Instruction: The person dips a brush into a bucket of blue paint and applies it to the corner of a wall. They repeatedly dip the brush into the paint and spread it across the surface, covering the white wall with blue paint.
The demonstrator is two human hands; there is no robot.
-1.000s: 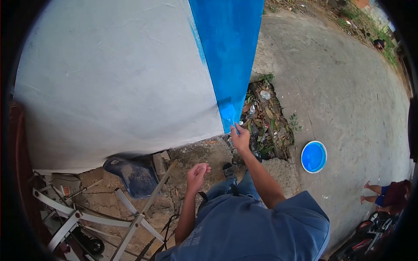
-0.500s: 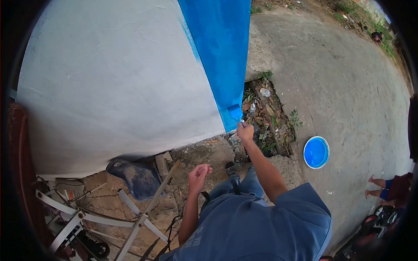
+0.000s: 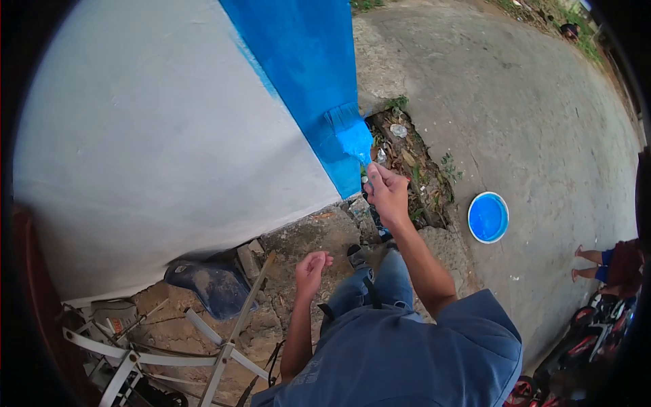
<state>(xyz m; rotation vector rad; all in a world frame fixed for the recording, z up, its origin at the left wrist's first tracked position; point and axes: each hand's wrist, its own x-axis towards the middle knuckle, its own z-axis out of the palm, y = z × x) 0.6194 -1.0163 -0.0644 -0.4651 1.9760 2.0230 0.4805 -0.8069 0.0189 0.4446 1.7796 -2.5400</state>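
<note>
My right hand [image 3: 388,197] is wrapped round the handle of a paintbrush [image 3: 354,139] thick with blue paint. The bristles lie against the blue-painted band [image 3: 298,61] of the wall, a little above its lower end. Left of this band the wall surface is white [image 3: 149,136], with a rough blue edge where the two colours meet. My left hand [image 3: 312,273] hovers in front of my body, fingers loosely curled together around nothing. A round tub of blue paint [image 3: 488,217] with a pale rim stands on the concrete to my right.
A gap in the concrete holds leaves and litter [image 3: 407,156] beside the wall's corner. At lower left are a dark blue plastic piece [image 3: 217,288] and a metal frame [image 3: 220,359]. A person [image 3: 610,264] and a motorbike [image 3: 576,339] are at the right edge.
My right hand has come nearer and lifted the brush higher up the blue band, its bristles now splayed. The view has shifted slightly; my left hand stays much the same.
</note>
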